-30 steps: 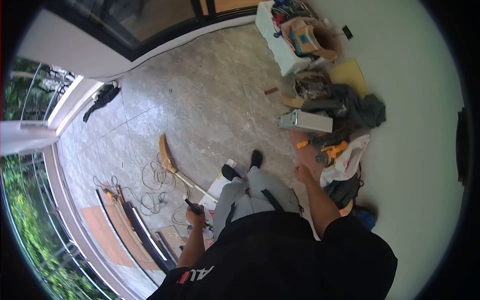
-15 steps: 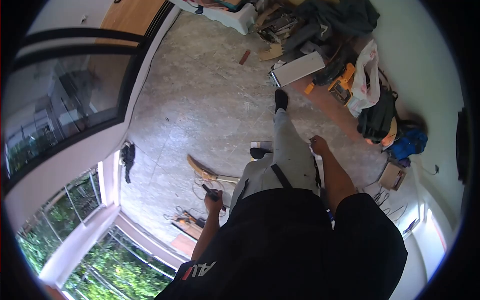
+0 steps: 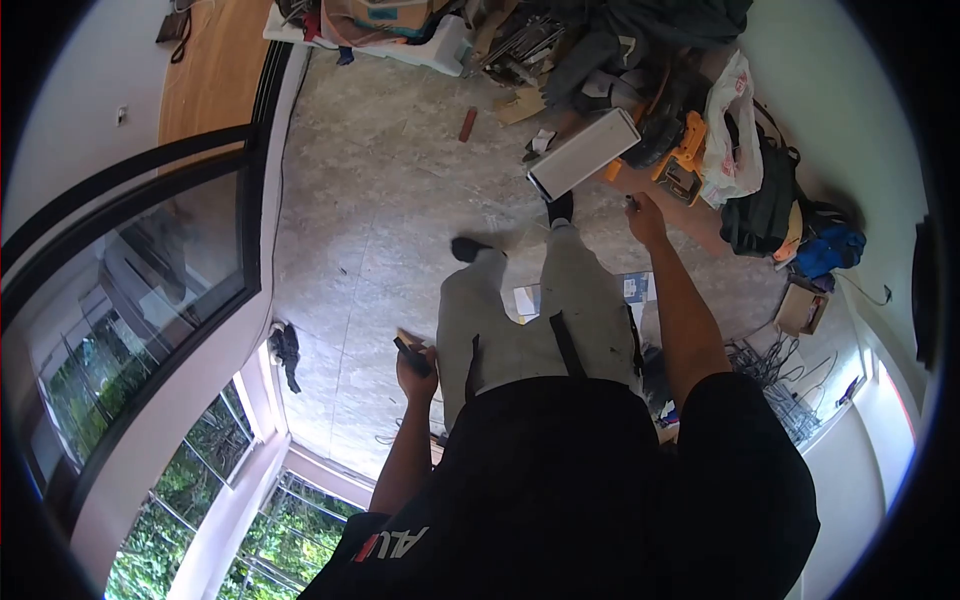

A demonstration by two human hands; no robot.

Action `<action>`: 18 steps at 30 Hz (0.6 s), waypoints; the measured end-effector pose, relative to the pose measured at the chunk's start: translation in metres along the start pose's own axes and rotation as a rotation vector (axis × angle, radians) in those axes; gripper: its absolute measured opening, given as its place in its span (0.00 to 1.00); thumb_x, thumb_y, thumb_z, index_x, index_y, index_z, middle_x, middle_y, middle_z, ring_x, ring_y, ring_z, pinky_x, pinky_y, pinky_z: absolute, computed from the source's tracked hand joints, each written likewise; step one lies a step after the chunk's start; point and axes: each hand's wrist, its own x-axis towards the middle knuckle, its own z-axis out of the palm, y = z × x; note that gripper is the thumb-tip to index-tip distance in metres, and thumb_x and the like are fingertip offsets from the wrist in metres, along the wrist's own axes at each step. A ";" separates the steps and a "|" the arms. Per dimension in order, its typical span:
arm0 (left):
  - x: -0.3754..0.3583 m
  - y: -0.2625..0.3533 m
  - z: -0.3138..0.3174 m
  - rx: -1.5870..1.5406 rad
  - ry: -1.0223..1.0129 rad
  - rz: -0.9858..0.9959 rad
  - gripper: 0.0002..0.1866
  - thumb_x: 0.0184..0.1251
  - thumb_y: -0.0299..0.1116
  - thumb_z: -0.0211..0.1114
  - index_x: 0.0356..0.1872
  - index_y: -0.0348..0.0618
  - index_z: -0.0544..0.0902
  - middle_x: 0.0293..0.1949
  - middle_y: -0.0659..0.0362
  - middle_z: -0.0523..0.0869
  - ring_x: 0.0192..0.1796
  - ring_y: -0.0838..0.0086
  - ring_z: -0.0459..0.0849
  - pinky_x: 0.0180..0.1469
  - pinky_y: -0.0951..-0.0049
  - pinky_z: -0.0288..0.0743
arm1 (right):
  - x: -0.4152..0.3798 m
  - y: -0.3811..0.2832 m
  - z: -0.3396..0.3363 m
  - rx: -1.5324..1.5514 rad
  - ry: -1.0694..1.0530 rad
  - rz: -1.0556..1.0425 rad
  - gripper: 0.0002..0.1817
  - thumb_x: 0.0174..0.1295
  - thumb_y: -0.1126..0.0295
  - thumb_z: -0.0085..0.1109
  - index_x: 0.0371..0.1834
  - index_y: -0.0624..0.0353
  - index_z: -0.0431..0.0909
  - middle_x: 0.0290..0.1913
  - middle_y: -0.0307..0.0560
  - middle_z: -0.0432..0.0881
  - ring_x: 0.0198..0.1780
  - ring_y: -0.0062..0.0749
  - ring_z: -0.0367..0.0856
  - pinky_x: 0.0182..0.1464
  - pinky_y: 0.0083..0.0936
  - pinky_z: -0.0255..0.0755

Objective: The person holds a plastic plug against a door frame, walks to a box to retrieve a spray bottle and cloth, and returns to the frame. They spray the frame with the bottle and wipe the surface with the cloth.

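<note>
My left hand [image 3: 418, 380] is closed around a slim black object [image 3: 411, 354], which sticks out past the fingers; its exact kind does not show. My right hand [image 3: 648, 220] is held out ahead on the right, fingers curled. A small dark thing [image 3: 632, 204] peeks out at its fingertips, too little to name. Beyond that hand lies a long white box-like piece [image 3: 585, 155] with a dark end, close to my right foot [image 3: 561, 208]. My left foot [image 3: 470, 248] is blurred, in mid-step.
Along the right wall lie a yellow tool [image 3: 685, 160], a white plastic bag [image 3: 733, 130], a black backpack [image 3: 757, 215], a blue bag [image 3: 828, 240] and an open carton [image 3: 801, 308]. Wires [image 3: 775, 375] tangle nearby. On the left stands a black-framed glass panel [image 3: 150, 290].
I have stepped forward, my left leg swinging ahead. The white piece is nearer my feet. My right hand has moved farther out, and the wooden-handled tool on the left is mostly hidden now.
</note>
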 end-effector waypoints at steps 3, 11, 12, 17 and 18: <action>0.029 -0.015 -0.008 0.021 0.029 0.105 0.17 0.62 0.43 0.77 0.37 0.41 0.84 0.33 0.51 0.86 0.39 0.51 0.87 0.45 0.54 0.79 | 0.005 -0.020 0.013 -0.035 0.008 0.010 0.17 0.65 0.67 0.64 0.54 0.64 0.79 0.52 0.65 0.86 0.56 0.60 0.85 0.59 0.45 0.77; 0.173 -0.040 -0.064 -0.441 -0.169 0.003 0.06 0.63 0.29 0.73 0.37 0.39 0.87 0.25 0.63 0.84 0.31 0.76 0.82 0.41 0.72 0.78 | -0.026 -0.097 0.076 0.001 0.004 0.163 0.14 0.66 0.66 0.63 0.53 0.58 0.82 0.48 0.62 0.87 0.53 0.59 0.86 0.56 0.46 0.79; 0.192 -0.031 -0.086 -0.505 -0.190 0.015 0.04 0.64 0.27 0.71 0.37 0.39 0.87 0.27 0.64 0.84 0.32 0.79 0.80 0.43 0.75 0.76 | -0.031 -0.108 0.090 0.008 0.018 0.158 0.14 0.65 0.66 0.63 0.52 0.58 0.82 0.47 0.62 0.88 0.52 0.59 0.86 0.55 0.46 0.79; 0.269 0.117 -0.230 -0.375 0.111 0.445 0.10 0.72 0.34 0.64 0.37 0.37 0.83 0.37 0.56 0.86 0.40 0.70 0.82 0.48 0.66 0.77 | -0.042 -0.183 0.147 0.171 -0.004 0.019 0.16 0.65 0.67 0.64 0.55 0.57 0.80 0.47 0.61 0.88 0.51 0.59 0.87 0.55 0.47 0.79; 0.273 0.158 -0.257 -0.435 0.173 0.413 0.15 0.76 0.39 0.60 0.36 0.36 0.82 0.37 0.55 0.86 0.40 0.66 0.82 0.49 0.63 0.77 | -0.041 -0.204 0.147 0.209 -0.017 0.007 0.16 0.66 0.67 0.64 0.55 0.58 0.79 0.46 0.61 0.88 0.51 0.59 0.87 0.55 0.47 0.79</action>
